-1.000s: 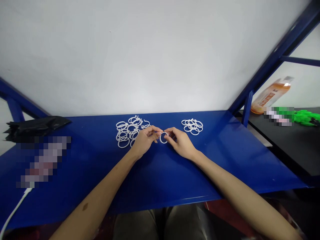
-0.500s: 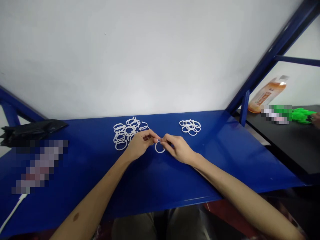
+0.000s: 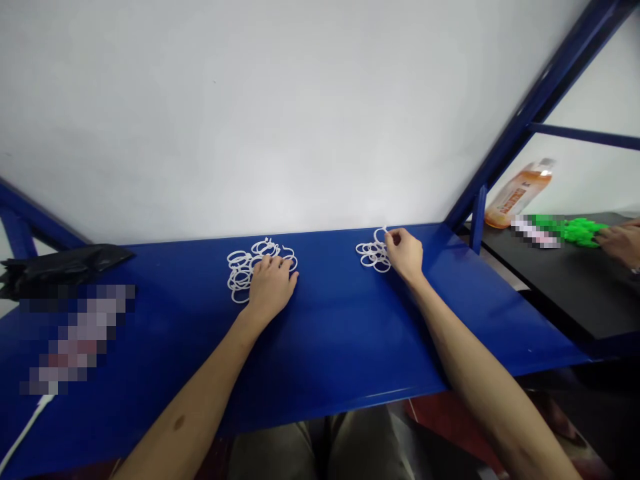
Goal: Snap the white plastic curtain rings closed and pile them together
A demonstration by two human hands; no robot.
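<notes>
Several white plastic curtain rings lie in a loose left pile [image 3: 241, 259], and at least one at its right side stands open at a gap. My left hand [image 3: 271, 283] rests over the right part of this pile, palm down with fingers apart; some rings are hidden under it. Over at the smaller right pile [image 3: 369, 260], my right hand [image 3: 406, 255] pinches a white ring [image 3: 375, 235] between thumb and fingers. That ring is raised at the back of the pile.
Both piles lie on a blue table [image 3: 320, 347] against a pale wall. At left are a black plastic bag [image 3: 80, 260], a blurred-out item and a white cable [image 3: 25, 433]. To the right, a tilted orange bottle [image 3: 520, 195], green pieces [image 3: 583, 231] and another person's hand [image 3: 623, 243].
My hands have parted from the middle. The right one carried the ring over to the right pile; the left one let go of it and moved left onto the larger pile.
</notes>
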